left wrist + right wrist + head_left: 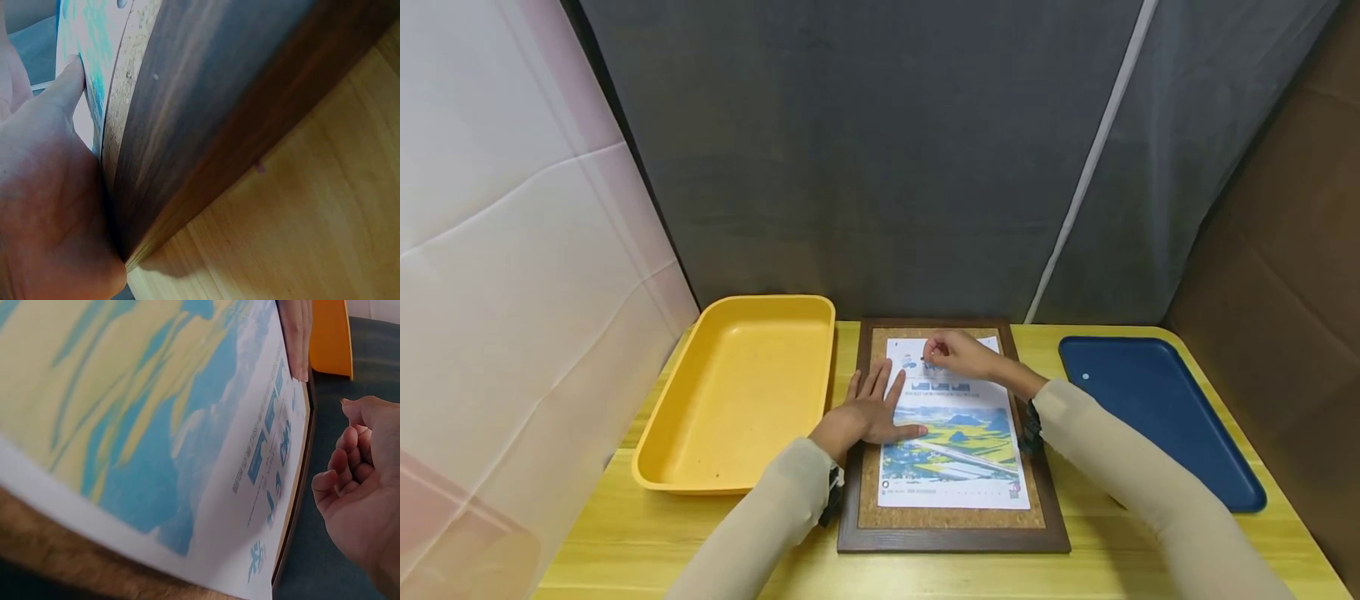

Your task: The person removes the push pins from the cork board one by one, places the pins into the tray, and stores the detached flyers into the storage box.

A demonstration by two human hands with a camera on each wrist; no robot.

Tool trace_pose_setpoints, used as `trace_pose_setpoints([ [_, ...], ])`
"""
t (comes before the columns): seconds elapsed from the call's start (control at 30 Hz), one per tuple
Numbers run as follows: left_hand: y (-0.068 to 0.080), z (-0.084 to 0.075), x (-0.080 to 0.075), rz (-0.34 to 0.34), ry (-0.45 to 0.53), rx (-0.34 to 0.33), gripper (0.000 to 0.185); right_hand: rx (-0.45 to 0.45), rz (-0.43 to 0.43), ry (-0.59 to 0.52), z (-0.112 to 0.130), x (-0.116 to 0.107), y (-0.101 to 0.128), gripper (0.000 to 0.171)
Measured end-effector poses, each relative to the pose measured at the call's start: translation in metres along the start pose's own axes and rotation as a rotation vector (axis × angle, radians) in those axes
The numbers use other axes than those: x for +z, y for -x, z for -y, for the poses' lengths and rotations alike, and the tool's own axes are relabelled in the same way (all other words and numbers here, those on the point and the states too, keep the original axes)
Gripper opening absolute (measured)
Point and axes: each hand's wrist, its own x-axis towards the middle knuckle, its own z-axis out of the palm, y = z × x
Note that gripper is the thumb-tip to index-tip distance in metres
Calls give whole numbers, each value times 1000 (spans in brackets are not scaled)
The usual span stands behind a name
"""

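Note:
A printed poster with a blue, yellow and green landscape lies on a cork board with a dark brown frame. My left hand rests with spread fingers on the poster's left edge. In the left wrist view, the left thumb reaches over the printed surface. Over the poster's upper part is my right hand, fingers curled and thumb against them. A tiny dark thing shows at its fingertips; I cannot tell its kind. The right wrist view shows the right hand beyond the sheet.
A deep yellow tray stands left of the board. To the right lies a shallow blue tray bearing a small white piece. The wooden table meets a grey curtain at the back, with pale and brown walls at the sides.

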Motion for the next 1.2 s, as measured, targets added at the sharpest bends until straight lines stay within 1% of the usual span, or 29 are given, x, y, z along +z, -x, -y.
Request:
trace_pose_setpoints([
  [0.27,-3,2,0,-1,-16,-3,121,-10,-5,16,-3,-3,17,7],
  [0.43,-3,3,1,-2,-15,-4,121,-11,9,6,-4,-6,34,5],
  [0.53,-2,3,1,4,-8,-4,121,-15,13,-3,-6,-6,43,5],
  [0.67,2,3,0,1,-7,-5,120,-22,-10,9,-6,-7,53,8],
  [0.77,3,3,0,-5,-10,-4,120,-13,-17,22,-7,-10,61,10],
  [0.87,4,3,0,-4,-11,-1,120,2,-13,8,-8,-12,69,11],
  [1.2,4,2,0,-10,8,14,119,23,-5,-13,-16,-24,95,8],
])
